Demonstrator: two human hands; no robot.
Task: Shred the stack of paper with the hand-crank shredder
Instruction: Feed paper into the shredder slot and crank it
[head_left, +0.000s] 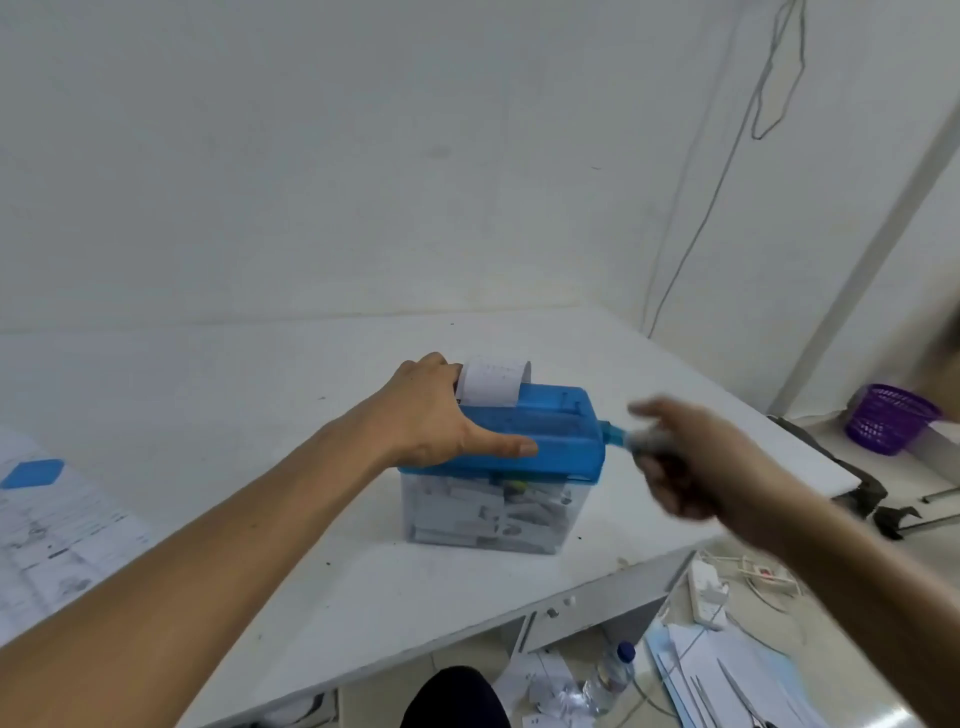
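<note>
One surface (234, 395): white, it carries all the task's things and fills the view from 9 o'clock to 3 o'clock.
Shredder (566, 431): near the middle of the view, a little towards 5 o'clock. Its blue lid sits on a clear bin (488, 514) that already holds many strips.
Long axis: the lid runs from about 9 o'clock to 3 o'clock, so each hand has one end.
Stack of paper (57, 519): at 8 o'clock from the shredder, well apart from it and cut by the picture's edge. The left arm is the nearer one.
Left hand (431, 415): it rests on the 9 o'clock end of the lid, with the thumb straight along the front.
Right hand (696, 467): at 3 o'clock, just beside the lid's end, and it seems to grasp the crank.
Sheet (493, 384): it stands upright in the slot at 11 o'clock on the lid, with the top curled.
Crank (615, 434): it comes out of the 3 o'clock end, so I judge the right hand must go on winding until the sheet is through.
Hidden: the left fingertips are behind the hand, so I cannot tell if they pinch the sheet. The right hand is much blurred and its grasp is a judgement only.
</note>
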